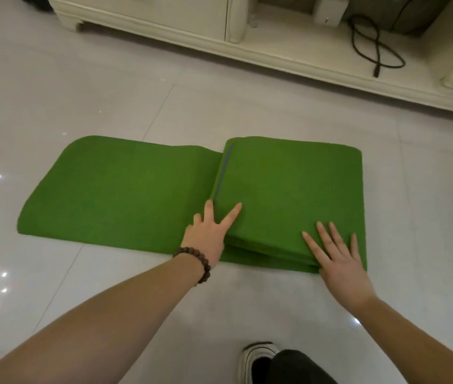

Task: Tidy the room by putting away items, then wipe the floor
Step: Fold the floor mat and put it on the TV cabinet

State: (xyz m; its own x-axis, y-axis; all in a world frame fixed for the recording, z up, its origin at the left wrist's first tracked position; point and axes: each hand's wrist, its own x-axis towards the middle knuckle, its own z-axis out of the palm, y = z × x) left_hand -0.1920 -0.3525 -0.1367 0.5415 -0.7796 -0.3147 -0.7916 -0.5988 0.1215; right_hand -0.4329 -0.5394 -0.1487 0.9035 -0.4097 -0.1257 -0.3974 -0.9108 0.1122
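A green mat (114,189) lies on the white tiled floor, its right part folded over into a thick stack of layers (289,184). My left hand (208,234), with a dark bead bracelet on the wrist, rests at the stack's left edge: its thumb lies flat on top and its fingers sit along the fold. My right hand (336,259) presses flat on the stack's near right corner with straight, spread fingers. The unfolded part stretches out to the left.
A cream cabinet (164,20) runs along the back, with a low shelf (316,51) holding a black cable (372,48) and a white box (327,9). My shoe (258,358) and dark trouser leg are at the bottom. Glossy floor tiles surround the mat.
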